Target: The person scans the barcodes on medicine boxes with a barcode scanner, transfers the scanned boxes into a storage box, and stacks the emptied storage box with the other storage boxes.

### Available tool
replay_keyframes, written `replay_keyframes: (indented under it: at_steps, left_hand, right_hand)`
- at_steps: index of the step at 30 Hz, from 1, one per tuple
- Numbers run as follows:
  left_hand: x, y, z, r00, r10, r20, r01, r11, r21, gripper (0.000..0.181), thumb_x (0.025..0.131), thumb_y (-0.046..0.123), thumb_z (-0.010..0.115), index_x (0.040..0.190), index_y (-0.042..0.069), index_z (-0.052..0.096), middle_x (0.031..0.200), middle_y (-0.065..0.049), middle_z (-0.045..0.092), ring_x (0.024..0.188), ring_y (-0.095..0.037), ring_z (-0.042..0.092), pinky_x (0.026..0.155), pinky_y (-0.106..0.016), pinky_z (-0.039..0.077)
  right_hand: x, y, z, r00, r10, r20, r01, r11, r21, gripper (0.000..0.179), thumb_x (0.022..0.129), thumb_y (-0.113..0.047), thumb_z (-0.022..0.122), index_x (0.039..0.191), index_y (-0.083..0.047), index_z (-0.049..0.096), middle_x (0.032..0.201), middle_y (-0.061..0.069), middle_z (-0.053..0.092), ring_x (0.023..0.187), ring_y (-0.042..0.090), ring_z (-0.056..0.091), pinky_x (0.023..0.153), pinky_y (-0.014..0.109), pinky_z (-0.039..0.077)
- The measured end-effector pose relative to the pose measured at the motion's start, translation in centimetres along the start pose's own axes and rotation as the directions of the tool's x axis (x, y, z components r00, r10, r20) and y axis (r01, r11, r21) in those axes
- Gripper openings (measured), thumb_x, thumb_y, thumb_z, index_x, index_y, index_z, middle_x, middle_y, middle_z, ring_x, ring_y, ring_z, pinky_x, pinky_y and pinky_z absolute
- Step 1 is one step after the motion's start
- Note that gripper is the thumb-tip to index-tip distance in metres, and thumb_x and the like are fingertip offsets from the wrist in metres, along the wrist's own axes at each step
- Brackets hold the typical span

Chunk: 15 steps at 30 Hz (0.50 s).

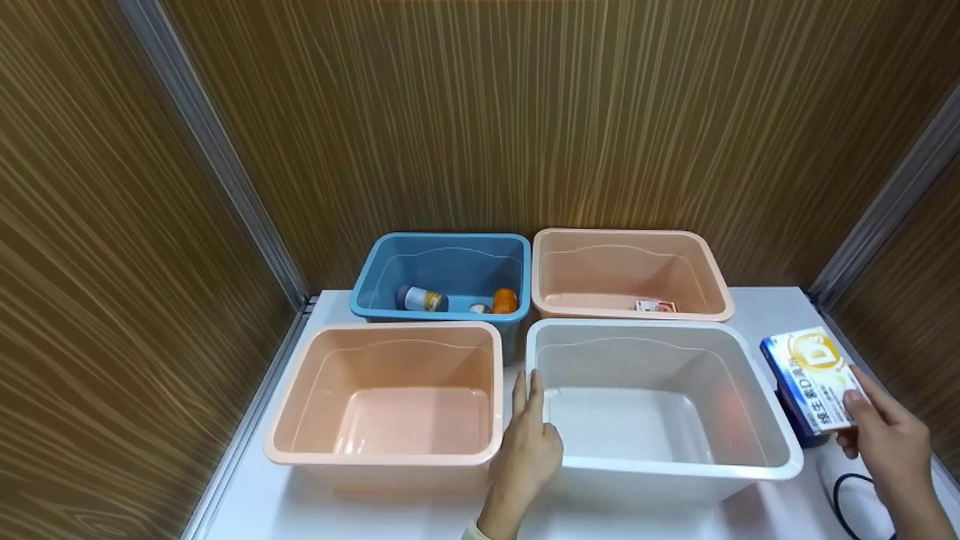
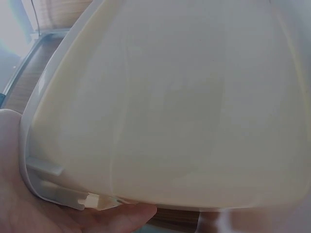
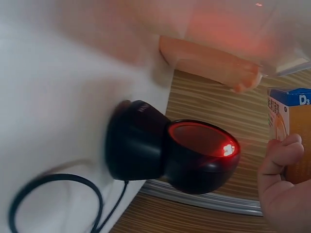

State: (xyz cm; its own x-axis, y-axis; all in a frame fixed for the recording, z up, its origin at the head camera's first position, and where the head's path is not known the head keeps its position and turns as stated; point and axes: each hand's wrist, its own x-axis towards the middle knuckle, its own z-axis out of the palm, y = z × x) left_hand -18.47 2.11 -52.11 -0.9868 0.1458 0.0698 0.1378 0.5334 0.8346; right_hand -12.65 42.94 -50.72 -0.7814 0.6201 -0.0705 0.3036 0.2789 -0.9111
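My right hand [image 1: 892, 442] grips a white, blue and yellow vitamin D drops box [image 1: 814, 379], thumb on its printed face. In the right wrist view, its orange side and blue end marked D3 show beside the thumb. Just below the box in the head view stands a black desktop barcode scanner [image 3: 175, 150], its round window glowing red. At the near left corner of the white bin [image 1: 660, 471], my left hand [image 1: 525, 446] rests against the rim with two fingers straight. The left wrist view shows fingers [image 2: 129, 217] along the bin's outer edge.
Left of the white bin stands a peach bin [image 1: 382, 461]. Behind are a blue bin [image 1: 442, 315] holding a bottle [image 1: 422, 298] and an orange item [image 1: 505, 301], and another peach bin [image 1: 630, 313] with a small box [image 1: 656, 306]. A black cable [image 3: 53, 177] loops beside the scanner.
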Motion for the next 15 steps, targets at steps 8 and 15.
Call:
replay_keyframes:
  at_steps: [8, 15]
  left_hand:
    - [0.2, 0.0, 0.0, 0.999, -0.034, 0.031, 0.034, 0.999, -0.008, 0.068, 0.095, 0.001, 0.048, 0.16, 0.01, 0.03, 0.168, -0.008, 0.016, 0.113, -0.025, 0.059, 0.064, -0.029, 0.05]
    - [0.3, 0.2, -0.1, 0.997, -0.052, 0.049, 0.053, 0.998, -0.025, 0.068, 0.095, 0.002, 0.048, 0.16, 0.012, 0.029, 0.168, -0.007, 0.014, 0.111, -0.024, 0.06, 0.058, -0.027, 0.048]
  right_hand:
    - [0.7, -3.1, -0.1, 0.987, -0.159, 0.03, 0.159, 0.987, -0.004, 0.05, 0.107, -0.03, 0.048, 0.156, -0.024, 0.041, 0.083, -0.016, 0.058, 0.058, 0.013, 0.053, 0.048, 0.023, 0.046]
    - [1.9, -6.8, 0.3, 0.954, -0.29, 0.072, 0.295, 0.952, -0.079, 0.05, 0.105, -0.03, 0.052, 0.154, -0.025, 0.045, 0.084, -0.014, 0.057, 0.058, 0.01, 0.056, 0.048, 0.022, 0.049]
